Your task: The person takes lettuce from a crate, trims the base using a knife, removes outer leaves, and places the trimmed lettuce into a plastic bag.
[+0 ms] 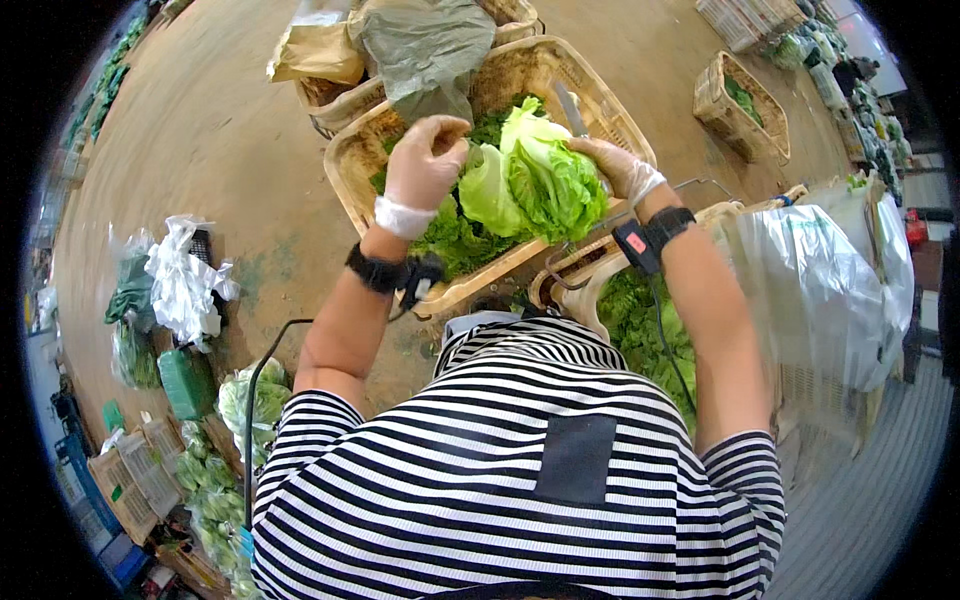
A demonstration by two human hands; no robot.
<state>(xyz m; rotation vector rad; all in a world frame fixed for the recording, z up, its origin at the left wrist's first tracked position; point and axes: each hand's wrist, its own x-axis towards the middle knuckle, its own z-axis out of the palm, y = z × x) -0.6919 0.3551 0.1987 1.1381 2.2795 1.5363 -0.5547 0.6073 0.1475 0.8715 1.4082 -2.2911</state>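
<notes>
Both hands wear thin pale gloves. My right hand is at the right side of a light-green head of lettuce, its fingers against the leaves; a knife juts up beside these fingers. At the left of the lettuce, my left hand is raised with bent fingers near a loose outer leaf; whether it pinches anything is hidden. Beneath both hands lies a dirty yellow plastic crate with green leaves inside.
Behind stand more crates, one draped with a grey plastic sheet. Close on my right, another crate holds leafy greens, beside clear plastic bags. Bagged vegetables and a green jerrycan are on the floor at left.
</notes>
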